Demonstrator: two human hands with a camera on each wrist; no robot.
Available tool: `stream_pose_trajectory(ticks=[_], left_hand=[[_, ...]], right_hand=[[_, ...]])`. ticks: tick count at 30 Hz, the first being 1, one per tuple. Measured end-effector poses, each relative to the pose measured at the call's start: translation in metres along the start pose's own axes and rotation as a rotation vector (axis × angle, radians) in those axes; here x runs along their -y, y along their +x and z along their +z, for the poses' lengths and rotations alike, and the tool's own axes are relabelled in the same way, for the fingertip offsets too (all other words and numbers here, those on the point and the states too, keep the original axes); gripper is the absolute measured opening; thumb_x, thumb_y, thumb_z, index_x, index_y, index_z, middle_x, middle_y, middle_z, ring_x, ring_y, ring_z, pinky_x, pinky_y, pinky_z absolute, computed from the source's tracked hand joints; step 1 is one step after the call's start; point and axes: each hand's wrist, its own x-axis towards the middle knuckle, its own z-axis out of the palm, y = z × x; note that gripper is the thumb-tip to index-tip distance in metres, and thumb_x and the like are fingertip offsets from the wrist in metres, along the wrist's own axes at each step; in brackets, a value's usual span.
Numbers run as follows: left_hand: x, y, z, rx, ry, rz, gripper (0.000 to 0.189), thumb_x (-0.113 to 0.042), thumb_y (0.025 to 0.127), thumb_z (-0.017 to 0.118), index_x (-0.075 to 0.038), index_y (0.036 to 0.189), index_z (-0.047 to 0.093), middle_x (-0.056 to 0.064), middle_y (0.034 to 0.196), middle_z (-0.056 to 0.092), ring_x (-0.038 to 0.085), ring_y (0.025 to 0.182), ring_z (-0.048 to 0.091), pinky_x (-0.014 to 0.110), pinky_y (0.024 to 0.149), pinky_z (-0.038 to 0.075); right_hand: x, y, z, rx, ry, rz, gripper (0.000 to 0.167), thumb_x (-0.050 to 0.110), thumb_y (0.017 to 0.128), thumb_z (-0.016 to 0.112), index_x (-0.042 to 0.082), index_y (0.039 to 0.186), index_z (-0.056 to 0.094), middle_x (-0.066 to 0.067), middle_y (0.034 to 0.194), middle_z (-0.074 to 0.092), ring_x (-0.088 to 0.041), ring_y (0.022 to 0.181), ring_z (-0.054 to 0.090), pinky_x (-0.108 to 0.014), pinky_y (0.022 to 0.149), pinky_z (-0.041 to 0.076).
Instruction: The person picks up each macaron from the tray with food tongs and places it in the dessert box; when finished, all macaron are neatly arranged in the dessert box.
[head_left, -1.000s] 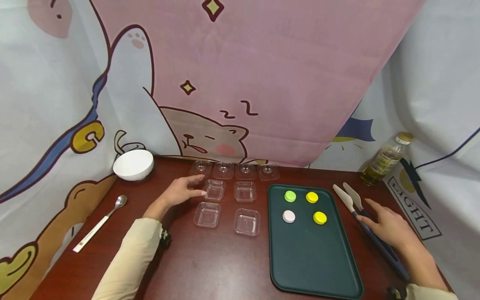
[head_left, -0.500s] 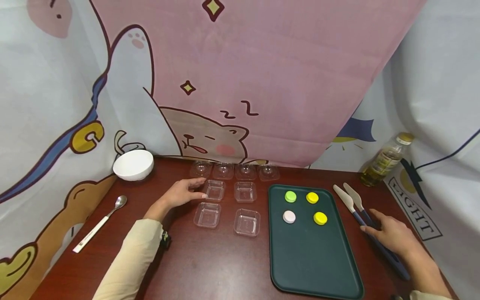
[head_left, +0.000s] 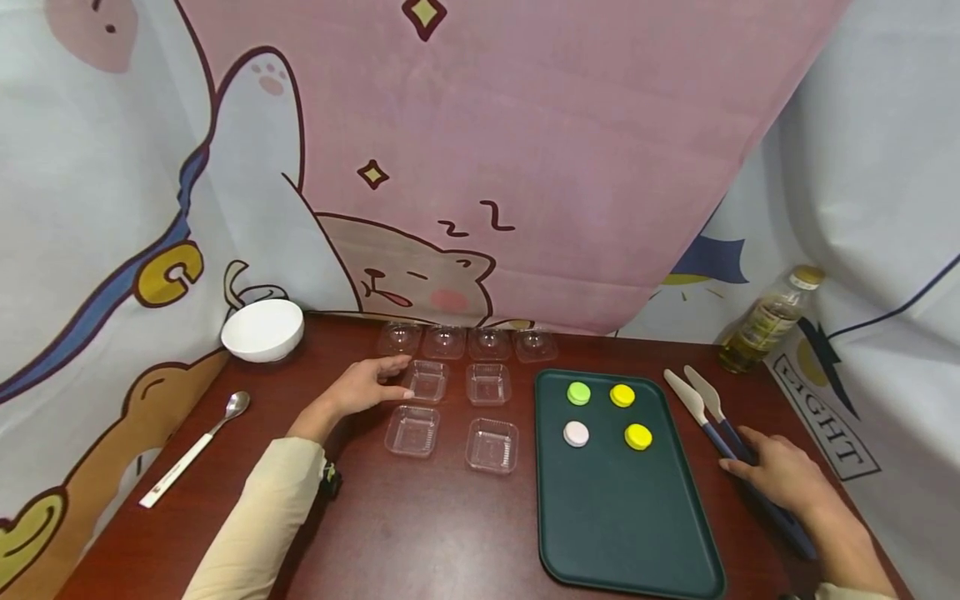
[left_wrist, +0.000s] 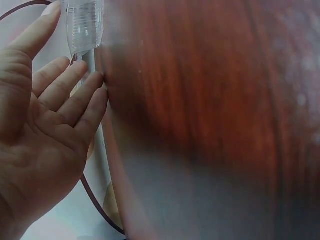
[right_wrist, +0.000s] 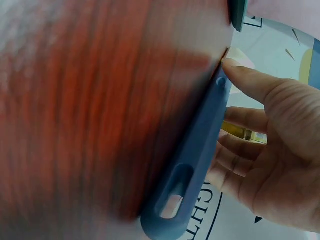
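In the head view my left hand (head_left: 358,389) reaches to the back left clear plastic box (head_left: 427,381). Its thumb and fingers stand parted at the box's left side; whether they touch it I cannot tell. The left wrist view has the palm facing up the frame, fingers (left_wrist: 75,95) loosely extended. A pair of tongs (head_left: 750,479) with dark blue handles and pale tips lies on the table at the right. My right hand (head_left: 780,471) lies over its handles. The right thumb (right_wrist: 250,80) is against the handle's edge, with relaxed fingers beyond it; no firm grip shows.
A dark green tray (head_left: 622,517) bears two yellow macarons (head_left: 638,437), a green macaron (head_left: 578,393) and a pale pink macaron (head_left: 576,433). Several clear lids (head_left: 444,342) line the back. A white bowl (head_left: 262,331) and spoon (head_left: 191,454) are left; an oil bottle (head_left: 765,321) stands back right.
My right hand has slid down along the tongs toward the near edge, while the tongs stay in place. My left hand has hardly moved.
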Motion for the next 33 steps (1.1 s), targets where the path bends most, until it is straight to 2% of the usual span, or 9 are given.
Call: stream_pose_trajectory(ticks=[9,13,19,24,33], left_hand=[[0.002,0.002,-0.002,-0.004,0.031,0.01,0.075,-0.037,0.086,0.081,-0.012,0.15,0.051,0.012,0.146,0.059,0.034,0.134,0.057,0.051,0.113,0.044],[0.0,0.002,-0.002,0.005,0.025,0.012,0.074,-0.034,0.086,0.081,-0.011,0.15,0.05,0.013,0.147,0.058,0.035,0.134,0.056,0.052,0.114,0.043],[0.001,0.003,0.0,0.012,0.029,0.007,0.075,-0.032,0.086,0.081,-0.011,0.151,0.05,0.012,0.148,0.058,0.033,0.135,0.056,0.05,0.115,0.043],[0.003,0.003,0.002,0.016,0.034,0.001,0.076,-0.034,0.086,0.082,-0.012,0.151,0.049,0.011,0.148,0.058,0.033,0.135,0.056,0.051,0.115,0.043],[0.004,0.003,0.002,0.012,0.063,0.0,0.078,-0.038,0.085,0.082,-0.013,0.152,0.048,0.011,0.147,0.059,0.033,0.134,0.057,0.052,0.114,0.043]], right_hand=[[0.001,0.006,-0.001,0.015,0.008,0.009,0.084,0.049,0.09,0.071,-0.016,0.136,0.045,-0.036,0.103,0.054,-0.046,0.093,0.055,-0.061,0.069,0.048],[0.0,0.008,0.0,0.041,0.001,0.026,0.083,0.05,0.09,0.071,-0.015,0.136,0.046,-0.036,0.104,0.055,-0.047,0.094,0.056,-0.062,0.071,0.048],[0.001,0.011,-0.001,0.06,-0.022,0.01,0.078,0.045,0.091,0.071,-0.017,0.133,0.047,-0.037,0.104,0.061,-0.05,0.095,0.061,-0.064,0.074,0.049],[0.001,0.011,-0.002,0.055,-0.045,-0.01,0.075,0.042,0.09,0.072,-0.018,0.13,0.05,-0.037,0.102,0.062,-0.05,0.093,0.063,-0.063,0.073,0.05],[-0.002,0.011,-0.005,0.027,-0.049,0.011,0.069,0.038,0.091,0.071,-0.018,0.127,0.054,-0.038,0.101,0.061,-0.05,0.09,0.062,-0.063,0.07,0.049]])
